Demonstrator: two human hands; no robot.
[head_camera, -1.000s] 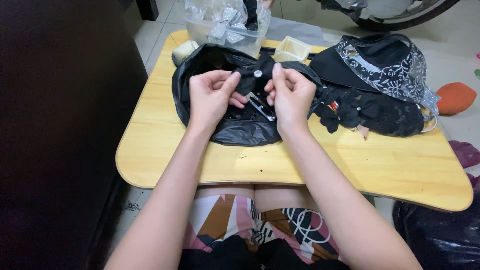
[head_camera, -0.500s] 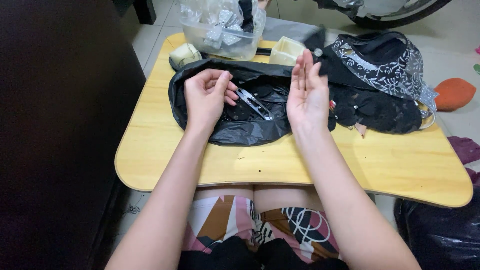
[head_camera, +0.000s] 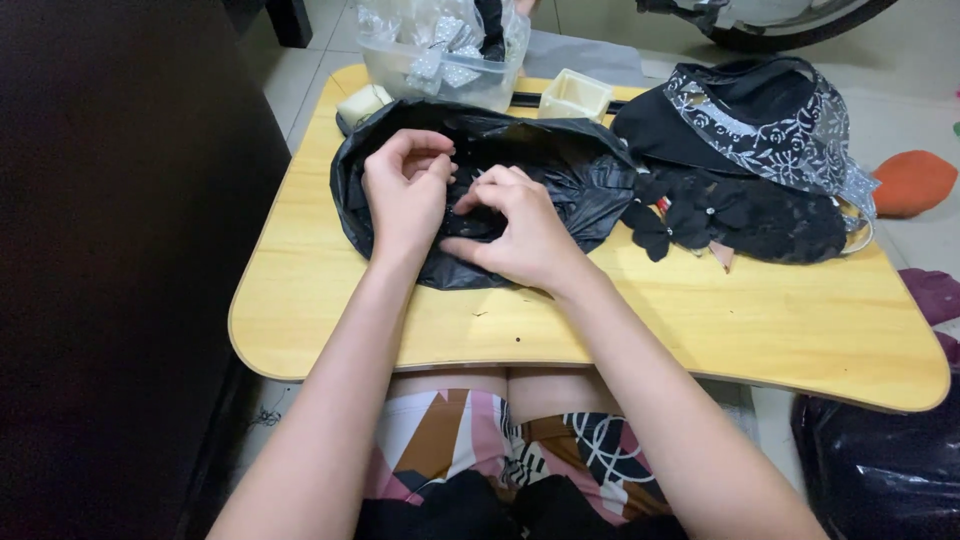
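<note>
Nearest you, your lap shows under the near edge of the bench (head_camera: 700, 330), a pale wooden lap-table with rounded corners, and both forearms reach forward over it. Your right hand (head_camera: 525, 235) lies palm down on the black plastic bag (head_camera: 590, 175), fingers spread and slightly curled, pressing on the crumpled plastic near its middle. Your left hand (head_camera: 405, 190) sits just beside it, to the left, resting on the same bag with its fingers curled in toward the palm; whether anything small is pinched in them you cannot tell. The two hands are close together, nearly touching, both on the bag and not clamped around it.

The bag lies crumpled and spread on the left half of the bench. Just right of it, touching its edge, is a heap of black lace fabric (head_camera: 760, 215), and behind that a black pouch with a patterned grey trim (head_camera: 770, 120).

At the far edge stand a clear plastic container (head_camera: 440, 60) filled with small silvery pieces, a small cream-coloured box (head_camera: 575, 95) to its right, and a pale block (head_camera: 362, 103) to its left.
</note>
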